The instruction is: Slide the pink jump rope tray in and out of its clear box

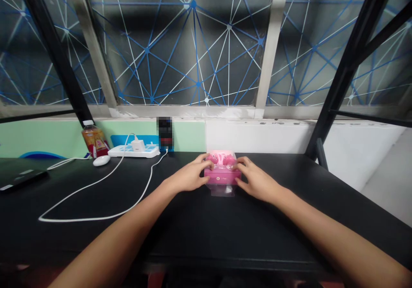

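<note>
A pink package (222, 178) with small pale print on its front stands on the black desk (231, 232), straight ahead of me. Rounded pink items show in its upper part, too small to name. A clear plastic flap (222, 190) sticks out toward me from its lower front edge. My left hand (189, 175) grips the left side, thumb at the lower front and fingers higher up. On the opposite side my right hand (258, 180) holds it the same way, with fingertips near the upper edge. Both hands are closed on the package.
Left of the hands, a white cable (106, 220) loops over the desk from a charger (138, 145) on a white power strip (133, 151). A phone-like blurred thing (166, 133), a drink bottle (95, 141), a white mouse (101, 161) and a dark flat device (24, 178) are there too. Black frame posts (334, 82) flank the desk.
</note>
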The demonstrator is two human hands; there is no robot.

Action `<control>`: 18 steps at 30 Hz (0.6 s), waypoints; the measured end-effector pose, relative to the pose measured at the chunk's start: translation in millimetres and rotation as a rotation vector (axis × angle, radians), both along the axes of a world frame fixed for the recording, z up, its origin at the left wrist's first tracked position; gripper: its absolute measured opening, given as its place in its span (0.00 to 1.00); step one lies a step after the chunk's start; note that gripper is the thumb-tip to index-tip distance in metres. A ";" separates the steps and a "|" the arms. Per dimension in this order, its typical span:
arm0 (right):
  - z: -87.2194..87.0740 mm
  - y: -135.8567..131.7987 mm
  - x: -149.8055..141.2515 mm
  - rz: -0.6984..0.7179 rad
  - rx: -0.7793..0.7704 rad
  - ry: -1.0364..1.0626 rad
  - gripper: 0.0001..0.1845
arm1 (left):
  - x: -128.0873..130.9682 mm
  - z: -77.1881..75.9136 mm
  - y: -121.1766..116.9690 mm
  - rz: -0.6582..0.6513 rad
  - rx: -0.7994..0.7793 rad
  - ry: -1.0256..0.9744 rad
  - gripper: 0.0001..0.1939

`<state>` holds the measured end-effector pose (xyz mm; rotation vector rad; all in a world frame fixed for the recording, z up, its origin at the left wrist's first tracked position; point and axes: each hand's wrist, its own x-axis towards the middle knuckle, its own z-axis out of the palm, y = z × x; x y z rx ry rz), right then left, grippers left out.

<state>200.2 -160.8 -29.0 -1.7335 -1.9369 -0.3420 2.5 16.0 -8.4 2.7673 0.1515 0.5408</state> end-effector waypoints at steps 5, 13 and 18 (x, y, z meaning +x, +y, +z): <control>3.6 -3.1 -2.8 0.090 -0.052 -0.040 0.09 | 2.2 -4.3 0.4 0.008 -0.038 0.003 0.16; 2.5 -6.8 -0.9 0.135 -0.162 -0.037 0.17 | 2.6 -4.1 3.3 0.033 -0.061 -0.001 0.12; 0.0 0.4 1.1 0.088 -0.029 0.006 0.05 | -3.7 4.2 0.1 -0.026 -0.060 0.027 0.17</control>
